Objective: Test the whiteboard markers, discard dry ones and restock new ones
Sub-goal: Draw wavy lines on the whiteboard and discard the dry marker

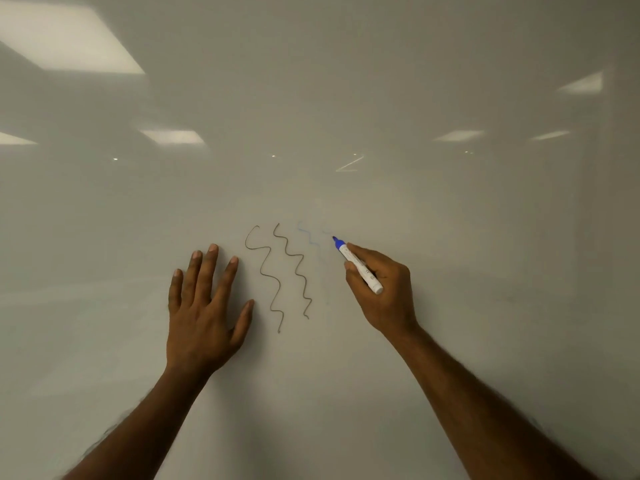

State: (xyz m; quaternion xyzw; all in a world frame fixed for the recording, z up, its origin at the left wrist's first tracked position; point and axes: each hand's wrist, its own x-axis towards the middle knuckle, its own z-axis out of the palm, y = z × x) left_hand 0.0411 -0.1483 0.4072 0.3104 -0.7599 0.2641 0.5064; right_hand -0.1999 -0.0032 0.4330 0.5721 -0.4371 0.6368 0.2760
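Diagonally up-left against whiteboard (346, 98), blue marker (358, 265) in grip of right hand (384, 292); left hand (204, 306) flat.

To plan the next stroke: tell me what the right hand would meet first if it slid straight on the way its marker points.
The short faint blue mark just off the marker tip; past it, bare whiteboard. The right hand has nothing solid ahead, as far as shown.

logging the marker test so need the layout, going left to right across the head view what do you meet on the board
left hand → first dark wavy line → second dark wavy line → faint blue wavy line → right hand, which grips the blue marker
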